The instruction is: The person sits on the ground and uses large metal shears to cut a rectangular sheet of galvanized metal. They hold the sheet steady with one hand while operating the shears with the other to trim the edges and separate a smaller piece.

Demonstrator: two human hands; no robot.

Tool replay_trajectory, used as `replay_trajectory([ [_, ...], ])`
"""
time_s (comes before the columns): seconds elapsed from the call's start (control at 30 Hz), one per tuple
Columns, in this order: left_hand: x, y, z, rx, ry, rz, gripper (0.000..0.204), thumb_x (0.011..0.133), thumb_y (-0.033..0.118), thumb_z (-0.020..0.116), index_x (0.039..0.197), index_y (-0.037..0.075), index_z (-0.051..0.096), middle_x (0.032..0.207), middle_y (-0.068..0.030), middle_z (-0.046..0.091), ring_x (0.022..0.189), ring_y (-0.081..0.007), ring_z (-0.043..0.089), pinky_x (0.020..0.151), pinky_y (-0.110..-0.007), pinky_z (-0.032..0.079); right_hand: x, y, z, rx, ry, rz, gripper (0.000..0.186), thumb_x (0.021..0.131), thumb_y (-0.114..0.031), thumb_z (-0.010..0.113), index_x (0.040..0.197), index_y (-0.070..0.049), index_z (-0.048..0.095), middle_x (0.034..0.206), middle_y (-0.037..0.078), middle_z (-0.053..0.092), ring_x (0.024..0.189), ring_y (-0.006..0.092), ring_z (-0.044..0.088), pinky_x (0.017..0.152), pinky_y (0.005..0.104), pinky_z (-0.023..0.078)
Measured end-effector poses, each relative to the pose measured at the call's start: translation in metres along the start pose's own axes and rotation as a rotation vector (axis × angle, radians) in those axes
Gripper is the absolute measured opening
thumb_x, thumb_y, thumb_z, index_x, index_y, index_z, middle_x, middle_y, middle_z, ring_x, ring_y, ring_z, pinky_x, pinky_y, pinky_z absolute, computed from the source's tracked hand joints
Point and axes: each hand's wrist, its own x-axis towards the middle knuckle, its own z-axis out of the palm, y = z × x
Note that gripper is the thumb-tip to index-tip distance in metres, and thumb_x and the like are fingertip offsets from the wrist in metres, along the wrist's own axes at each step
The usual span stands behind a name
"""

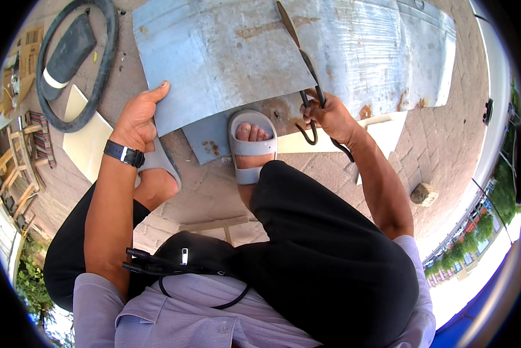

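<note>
While your left hand [140,116] pinches metal sheet [226,64] by left edge, right hand [333,120] curls round shears [311,68] at near edge; sheet seems stiff: hold sides.

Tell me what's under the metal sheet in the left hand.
Under the held sheet, a rust-spotted metal sheet peeks out beside a gray sandal. What lies farther under is covered.
</note>
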Motion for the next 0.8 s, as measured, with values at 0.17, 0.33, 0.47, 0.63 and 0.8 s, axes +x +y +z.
replay_trajectory([
  [0.17, 0.002, 0.001, -0.002, 0.012, 0.006, -0.010, 0.047, 0.101, 0.028, 0.066, 0.134, -0.003, 0.057, 0.129, -0.0135, 0.065, 0.116, -0.0233, 0.063, 0.104, -0.039, 0.050, 0.010, 0.013, 0.003, 0.026, 0.013, 0.048, 0.023, 0.100, -0.008, 0.062, 0.118, 0.005, 0.060, 0.081, 0.004, 0.057, 0.069, 0.0134, 0.053, 0.061, 0.0323, 0.048],
  [0.33, 0.011, 0.000, -0.008, 0.043, 0.093, -0.027, 0.045, 0.101, 0.028, 0.066, 0.133, -0.003, 0.059, 0.128, -0.0124, 0.065, 0.115, -0.0228, 0.063, 0.103, -0.039, 0.049, 0.013, 0.011, 0.009, 0.037, 0.048, 0.086, 0.016, 0.103, -0.016, 0.060, 0.100, 0.000, 0.061, 0.073, 0.002, 0.055, 0.063, 0.0124, 0.050, 0.057, 0.0315, 0.044],
  [0.47, 0.010, 0.002, -0.006, 0.058, 0.060, -0.029, 0.044, 0.101, 0.028, 0.066, 0.132, -0.002, 0.059, 0.127, -0.0116, 0.066, 0.114, -0.0221, 0.064, 0.103, -0.039, 0.049, 0.015, 0.014, 0.017, -0.200, 0.188, 0.100, 0.023, 0.103, -0.023, 0.061, 0.097, 0.000, 0.061, 0.064, 0.001, 0.051, 0.058, 0.0125, 0.048, 0.053, 0.0331, 0.043],
  [0.63, 0.006, 0.002, -0.004, 0.020, 0.015, -0.028, 0.044, 0.100, 0.028, 0.066, 0.132, -0.002, 0.059, 0.126, -0.0113, 0.067, 0.114, -0.0218, 0.063, 0.102, -0.038, 0.049, 0.011, 0.005, 0.028, -0.266, 0.260, 0.124, 0.025, 0.102, -0.026, 0.062, 0.099, -0.001, 0.062, 0.061, 0.003, 0.053, 0.054, 0.0153, 0.053, 0.052, 0.0367, 0.046],
  [0.8, -0.006, 0.009, 0.009, 0.046, 0.043, -0.029, 0.044, 0.101, 0.027, 0.066, 0.132, -0.002, 0.059, 0.126, -0.0117, 0.066, 0.113, -0.0220, 0.064, 0.102, -0.039, 0.050, 0.004, 0.012, 0.019, -0.264, 0.248, 0.086, 0.024, 0.097, -0.023, 0.067, 0.102, 0.000, 0.063, 0.067, 0.008, 0.059, 0.059, 0.0200, 0.060, 0.057, 0.0389, 0.050],
])
